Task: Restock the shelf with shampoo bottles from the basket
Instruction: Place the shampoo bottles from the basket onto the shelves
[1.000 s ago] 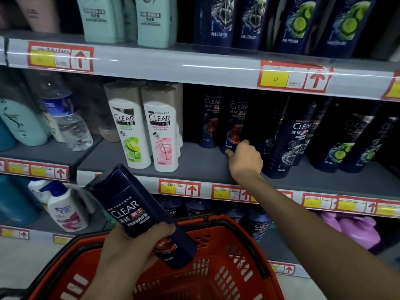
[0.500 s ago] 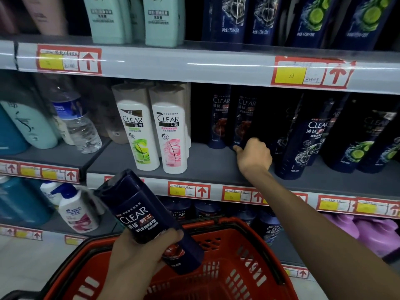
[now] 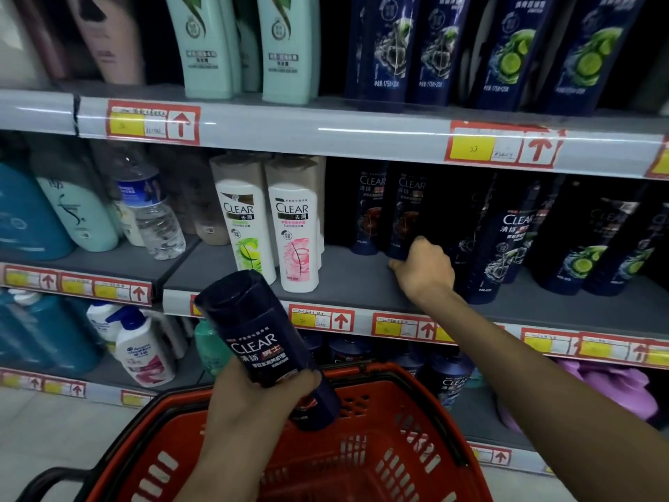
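The grey middle shelf board (image 3: pixel 353 280) lies bare at its front between two white plastic shampoo bottles (image 3: pixel 298 240) on the left and tall dark blue shampoo bottles (image 3: pixel 487 262) on the right. Two red-labelled dark blue bottles (image 3: pixel 365 211) stand set back behind this gap; the grey upper shelf rail (image 3: pixel 325 134) closes it overhead.

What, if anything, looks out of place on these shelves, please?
A clear plastic water bottle sits tilted among hair-care bottles on the left part of the middle shelf; it is a drink, not hair care.
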A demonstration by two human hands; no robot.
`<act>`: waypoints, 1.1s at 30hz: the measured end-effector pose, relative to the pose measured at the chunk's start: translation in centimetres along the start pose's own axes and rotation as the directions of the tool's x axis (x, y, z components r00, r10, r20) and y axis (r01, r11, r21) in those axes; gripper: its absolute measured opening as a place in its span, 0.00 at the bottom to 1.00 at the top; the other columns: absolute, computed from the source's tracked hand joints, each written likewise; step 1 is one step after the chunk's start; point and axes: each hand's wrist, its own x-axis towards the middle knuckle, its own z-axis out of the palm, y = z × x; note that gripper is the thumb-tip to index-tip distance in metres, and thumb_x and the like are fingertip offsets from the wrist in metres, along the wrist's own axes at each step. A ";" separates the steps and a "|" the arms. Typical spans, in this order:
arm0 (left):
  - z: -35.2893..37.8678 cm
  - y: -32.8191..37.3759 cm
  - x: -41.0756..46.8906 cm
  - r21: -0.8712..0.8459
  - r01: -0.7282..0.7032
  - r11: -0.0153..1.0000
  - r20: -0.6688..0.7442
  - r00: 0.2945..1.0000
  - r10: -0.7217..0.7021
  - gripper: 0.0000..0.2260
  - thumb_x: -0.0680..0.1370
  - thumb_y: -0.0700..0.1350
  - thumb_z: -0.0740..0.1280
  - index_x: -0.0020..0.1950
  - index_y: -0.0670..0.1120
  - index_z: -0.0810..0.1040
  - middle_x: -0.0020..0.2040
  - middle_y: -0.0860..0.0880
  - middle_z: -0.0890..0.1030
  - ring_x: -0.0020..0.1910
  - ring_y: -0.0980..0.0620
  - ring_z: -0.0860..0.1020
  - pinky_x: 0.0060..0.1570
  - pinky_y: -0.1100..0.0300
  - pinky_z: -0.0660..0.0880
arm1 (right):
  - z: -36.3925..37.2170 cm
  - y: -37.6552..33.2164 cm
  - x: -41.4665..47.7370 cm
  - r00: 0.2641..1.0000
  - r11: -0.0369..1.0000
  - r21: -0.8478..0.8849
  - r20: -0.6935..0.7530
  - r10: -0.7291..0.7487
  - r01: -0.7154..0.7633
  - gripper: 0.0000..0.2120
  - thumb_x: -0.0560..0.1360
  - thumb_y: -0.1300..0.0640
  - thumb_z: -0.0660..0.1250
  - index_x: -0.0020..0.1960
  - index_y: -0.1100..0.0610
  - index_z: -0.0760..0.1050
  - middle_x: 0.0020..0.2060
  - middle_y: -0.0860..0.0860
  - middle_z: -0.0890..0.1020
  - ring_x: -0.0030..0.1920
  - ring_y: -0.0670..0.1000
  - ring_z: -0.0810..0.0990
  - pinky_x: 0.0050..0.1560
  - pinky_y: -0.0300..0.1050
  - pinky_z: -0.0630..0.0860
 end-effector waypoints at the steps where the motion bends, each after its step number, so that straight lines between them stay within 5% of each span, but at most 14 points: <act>1: 0.0 -0.2 0.1 0.004 -0.042 0.999 0.006 0.999 0.042 0.19 0.66 0.36 0.81 0.51 0.50 0.81 0.41 0.56 0.86 0.45 0.56 0.82 0.43 0.60 0.74 | -0.7 -0.1 -0.7 0.999 0.999 -0.027 -0.005 -0.031 0.031 0.13 0.80 0.53 0.69 0.57 0.61 0.73 0.52 0.60 0.82 0.52 0.65 0.81 0.40 0.49 0.71; 5: 1.0 0.3 -0.3 0.073 -0.181 0.981 0.041 0.983 0.178 0.18 0.67 0.41 0.81 0.53 0.51 0.82 0.43 0.61 0.85 0.42 0.67 0.81 0.38 0.70 0.73 | -4.0 0.3 -4.2 0.996 0.993 -0.083 0.033 -0.086 0.088 0.14 0.77 0.62 0.66 0.62 0.59 0.72 0.51 0.59 0.82 0.50 0.64 0.81 0.39 0.50 0.72; 9: 1.9 0.8 -0.8 0.114 -0.258 0.959 0.040 0.966 0.255 0.21 0.67 0.46 0.82 0.57 0.55 0.79 0.47 0.62 0.85 0.46 0.65 0.82 0.52 0.56 0.79 | -5.5 1.4 -8.1 0.976 0.986 0.099 0.156 -0.152 0.137 0.15 0.75 0.59 0.69 0.61 0.51 0.80 0.50 0.52 0.85 0.52 0.56 0.84 0.51 0.50 0.80; 12: 2.1 1.6 -0.6 0.171 -0.305 0.937 0.045 0.952 0.302 0.21 0.67 0.45 0.82 0.56 0.53 0.79 0.47 0.57 0.86 0.48 0.58 0.84 0.53 0.48 0.81 | -5.3 1.9 -11.2 0.946 0.935 0.306 0.209 -0.248 0.178 0.12 0.74 0.60 0.71 0.54 0.47 0.81 0.43 0.45 0.84 0.44 0.46 0.82 0.47 0.40 0.78; 15: 2.8 2.9 -0.4 0.203 -0.350 0.915 0.032 0.936 0.351 0.20 0.66 0.44 0.82 0.55 0.51 0.80 0.46 0.56 0.86 0.46 0.58 0.84 0.51 0.48 0.82 | -5.1 1.8 -13.3 0.928 0.877 0.432 0.195 -0.318 0.210 0.18 0.74 0.60 0.73 0.61 0.47 0.79 0.47 0.43 0.81 0.46 0.43 0.81 0.43 0.30 0.74; 20: 4.4 4.4 0.3 0.249 -0.390 0.887 0.052 0.919 0.390 0.23 0.65 0.42 0.83 0.56 0.51 0.79 0.47 0.55 0.86 0.46 0.58 0.84 0.50 0.49 0.82 | -5.3 0.9 -13.5 0.890 0.821 0.477 0.153 -0.429 0.313 0.29 0.72 0.58 0.75 0.72 0.47 0.75 0.62 0.46 0.81 0.62 0.46 0.80 0.61 0.44 0.78; 24: 6.9 5.5 2.0 0.255 -0.406 0.878 0.078 0.913 0.400 0.23 0.65 0.39 0.82 0.53 0.53 0.78 0.48 0.53 0.86 0.47 0.56 0.84 0.52 0.49 0.81 | -5.0 0.3 -11.8 0.877 0.792 0.486 0.099 -0.471 0.370 0.23 0.70 0.57 0.75 0.65 0.47 0.77 0.56 0.49 0.82 0.54 0.50 0.82 0.55 0.51 0.81; 31: 10.9 6.7 7.4 0.286 -0.450 0.846 0.146 0.893 0.425 0.28 0.60 0.50 0.80 0.59 0.51 0.78 0.50 0.54 0.86 0.50 0.56 0.84 0.54 0.49 0.80 | -3.2 -0.1 -8.0 0.957 0.790 0.556 -0.034 -0.289 0.258 0.22 0.71 0.62 0.73 0.63 0.46 0.78 0.50 0.49 0.84 0.49 0.52 0.83 0.48 0.50 0.81; 33: 11.7 6.8 8.8 0.308 -0.456 0.835 0.180 0.890 0.420 0.28 0.62 0.46 0.81 0.60 0.49 0.77 0.49 0.54 0.85 0.50 0.55 0.84 0.53 0.52 0.80 | -2.5 0.1 -6.8 0.962 0.778 0.582 -0.028 -0.272 0.236 0.21 0.71 0.62 0.74 0.61 0.47 0.79 0.50 0.49 0.85 0.49 0.52 0.83 0.49 0.52 0.82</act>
